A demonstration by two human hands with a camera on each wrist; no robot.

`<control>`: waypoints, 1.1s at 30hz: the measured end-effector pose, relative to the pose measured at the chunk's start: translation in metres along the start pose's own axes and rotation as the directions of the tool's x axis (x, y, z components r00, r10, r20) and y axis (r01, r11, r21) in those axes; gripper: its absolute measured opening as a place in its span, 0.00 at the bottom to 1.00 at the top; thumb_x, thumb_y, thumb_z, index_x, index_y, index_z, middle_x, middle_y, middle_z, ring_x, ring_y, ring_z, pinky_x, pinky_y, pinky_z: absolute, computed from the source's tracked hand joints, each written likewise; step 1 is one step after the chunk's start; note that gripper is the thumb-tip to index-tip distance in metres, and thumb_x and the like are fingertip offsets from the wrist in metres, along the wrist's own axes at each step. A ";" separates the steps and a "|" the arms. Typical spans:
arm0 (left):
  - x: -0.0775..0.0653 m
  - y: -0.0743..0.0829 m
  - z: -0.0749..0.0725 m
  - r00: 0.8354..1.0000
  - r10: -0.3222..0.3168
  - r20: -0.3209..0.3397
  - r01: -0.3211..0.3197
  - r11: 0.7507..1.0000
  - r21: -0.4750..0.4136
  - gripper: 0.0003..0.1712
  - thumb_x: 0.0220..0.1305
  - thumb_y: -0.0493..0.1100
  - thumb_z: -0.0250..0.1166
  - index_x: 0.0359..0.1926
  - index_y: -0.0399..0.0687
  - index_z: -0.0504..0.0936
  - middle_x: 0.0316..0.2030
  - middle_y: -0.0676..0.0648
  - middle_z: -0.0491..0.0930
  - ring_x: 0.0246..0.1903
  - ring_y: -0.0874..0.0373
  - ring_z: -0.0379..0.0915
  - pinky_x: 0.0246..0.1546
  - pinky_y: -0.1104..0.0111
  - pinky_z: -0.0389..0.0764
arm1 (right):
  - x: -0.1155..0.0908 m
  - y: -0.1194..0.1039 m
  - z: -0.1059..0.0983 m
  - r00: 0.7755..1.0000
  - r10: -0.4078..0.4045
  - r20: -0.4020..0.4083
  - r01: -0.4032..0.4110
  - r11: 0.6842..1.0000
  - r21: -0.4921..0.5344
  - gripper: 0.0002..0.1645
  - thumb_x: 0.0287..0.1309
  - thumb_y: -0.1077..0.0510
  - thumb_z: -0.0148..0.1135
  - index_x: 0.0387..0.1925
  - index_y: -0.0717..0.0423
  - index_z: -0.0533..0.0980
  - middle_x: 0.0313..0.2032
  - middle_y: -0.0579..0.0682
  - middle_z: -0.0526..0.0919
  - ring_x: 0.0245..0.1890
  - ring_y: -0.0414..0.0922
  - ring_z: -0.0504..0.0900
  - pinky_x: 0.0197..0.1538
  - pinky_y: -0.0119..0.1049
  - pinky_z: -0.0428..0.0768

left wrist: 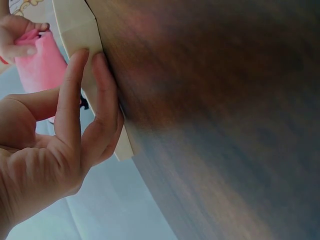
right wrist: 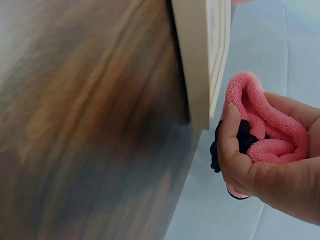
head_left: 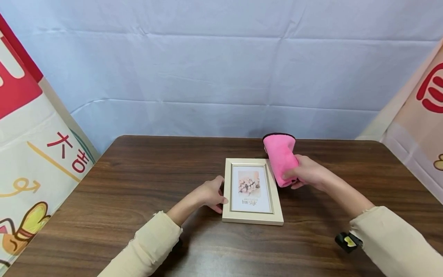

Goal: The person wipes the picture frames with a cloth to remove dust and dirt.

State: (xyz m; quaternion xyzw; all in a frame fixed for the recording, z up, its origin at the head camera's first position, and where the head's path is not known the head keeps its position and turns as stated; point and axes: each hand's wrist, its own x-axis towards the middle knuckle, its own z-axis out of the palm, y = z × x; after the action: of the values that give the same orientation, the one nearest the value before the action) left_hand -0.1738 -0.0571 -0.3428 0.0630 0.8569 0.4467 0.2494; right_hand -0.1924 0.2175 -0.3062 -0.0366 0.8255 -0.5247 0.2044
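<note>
A cream picture frame with a pink flower print lies face up on the brown table. My left hand holds its left edge, thumb on the front border; in the left wrist view, fingers press along the frame's side. Beside the frame's upper right, my right hand grips a folded pink cloth with dark edging. The right wrist view shows the fluffy cloth bunched between thumb and fingers, next to the frame's side.
The wood-grain table ends at a pale blue backdrop. Printed banners hang at the left and right. A small black device sits at the right sleeve.
</note>
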 end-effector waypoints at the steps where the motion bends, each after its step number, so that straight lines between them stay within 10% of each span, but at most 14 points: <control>1: 0.000 0.000 0.000 1.000 0.001 0.001 -0.001 1.000 -0.001 0.25 0.55 0.24 0.60 0.53 0.35 0.63 0.29 0.38 0.70 0.20 0.51 0.77 0.19 0.67 0.83 | 0.000 -0.001 0.001 1.000 -0.001 -0.004 0.001 1.000 -0.005 0.32 0.49 0.65 0.59 0.52 0.74 0.55 0.37 0.60 0.73 0.31 0.45 0.78 0.36 0.44 0.84; 33: 0.000 -0.002 0.000 1.000 0.000 -0.006 0.000 1.000 -0.023 0.27 0.54 0.23 0.60 0.53 0.35 0.62 0.28 0.39 0.70 0.19 0.51 0.77 0.18 0.67 0.83 | 0.038 -0.017 0.062 1.000 -0.020 0.008 0.021 0.988 -0.151 0.24 0.41 0.66 0.61 0.41 0.67 0.62 0.28 0.57 0.73 0.19 0.45 0.75 0.20 0.38 0.81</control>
State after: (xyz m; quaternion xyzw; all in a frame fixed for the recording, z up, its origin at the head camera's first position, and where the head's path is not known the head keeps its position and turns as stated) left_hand -0.1737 -0.0582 -0.3439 0.0586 0.8524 0.4569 0.2475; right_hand -0.2065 0.1463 -0.3251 -0.0623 0.8620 -0.4625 0.1980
